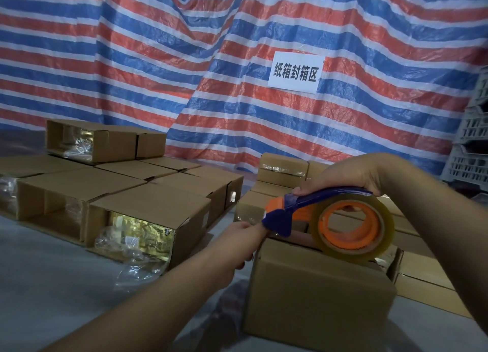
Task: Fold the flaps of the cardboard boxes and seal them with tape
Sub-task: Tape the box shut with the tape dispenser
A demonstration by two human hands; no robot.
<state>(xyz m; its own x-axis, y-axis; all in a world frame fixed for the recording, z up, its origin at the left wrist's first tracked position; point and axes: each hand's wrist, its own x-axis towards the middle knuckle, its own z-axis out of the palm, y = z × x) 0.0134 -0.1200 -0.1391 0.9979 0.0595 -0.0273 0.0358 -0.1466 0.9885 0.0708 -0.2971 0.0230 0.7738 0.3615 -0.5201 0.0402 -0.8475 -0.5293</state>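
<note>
Filling the left half of the frame, a stack of open cardboard boxes [113, 190] lies on its side on a grey surface [39, 272], their unsealed ends showing gold packaging and crinkled clear plastic [132, 246]. Behind everything hangs a red, white and blue striped tarp [158, 61], with a white paper sign [295, 72] printed in black characters pinned right of centre. At lower centre, the left hand [245, 235] reaches to the near-left top corner of a closed cardboard box [317, 288]; its fingers curl at the box edge just below the dispenser's blade end, though whether they pinch tape there I cannot tell. On top of that box rests a blue and orange tape dispenser [303, 209] carrying a roll of clear tape [353, 227]. The right hand [348, 177] clasps the dispenser's blue handle from above, thumb along the near side. Sealed boxes [282, 167] sit stacked beyond and right of it, and a pale plastic crate [470, 151] stands at the right edge.
</note>
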